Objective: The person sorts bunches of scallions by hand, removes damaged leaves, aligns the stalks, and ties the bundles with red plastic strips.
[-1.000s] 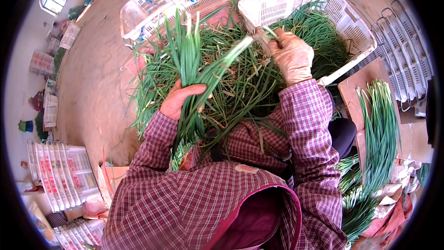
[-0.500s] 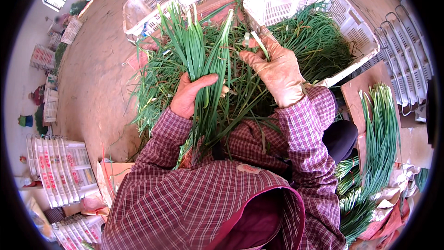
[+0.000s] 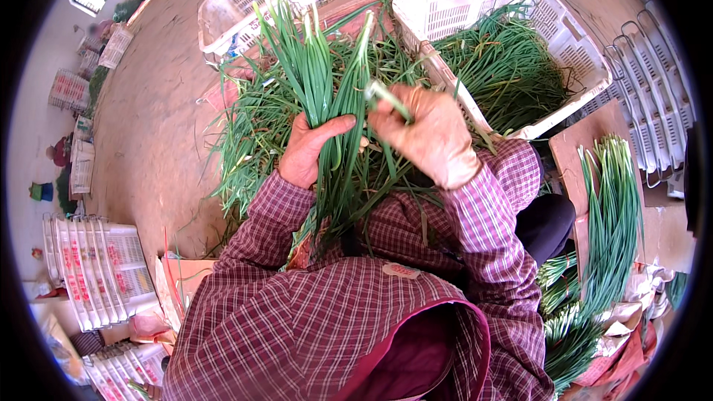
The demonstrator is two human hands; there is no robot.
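Observation:
My bare left hand (image 3: 303,152) is closed round a bunch of garlic chives (image 3: 316,82), its thumb lying across the leaves. Their pale stem ends point away from me and the long green leaves hang towards my lap. Just right of the bunch is my right hand (image 3: 438,137), in a soiled tan glove, blurred by motion. Between its thumb and fingers it pinches a pale-ended chive stalk (image 3: 388,98). Beneath both hands spreads a loose heap of chives (image 3: 249,126) mixed with dry bits.
A white slatted crate (image 3: 440,73) at the far right holds more chives. Another white crate (image 3: 215,33) stands at the far left. To my right, sorted chives (image 3: 613,215) lie on a brown board (image 3: 568,148). Stacked crates (image 3: 100,271) stand at the left, others at the right edge.
My right hand has moved left, bringing the pale stalk close to the bunch. My left hand keeps its hold almost in the same place.

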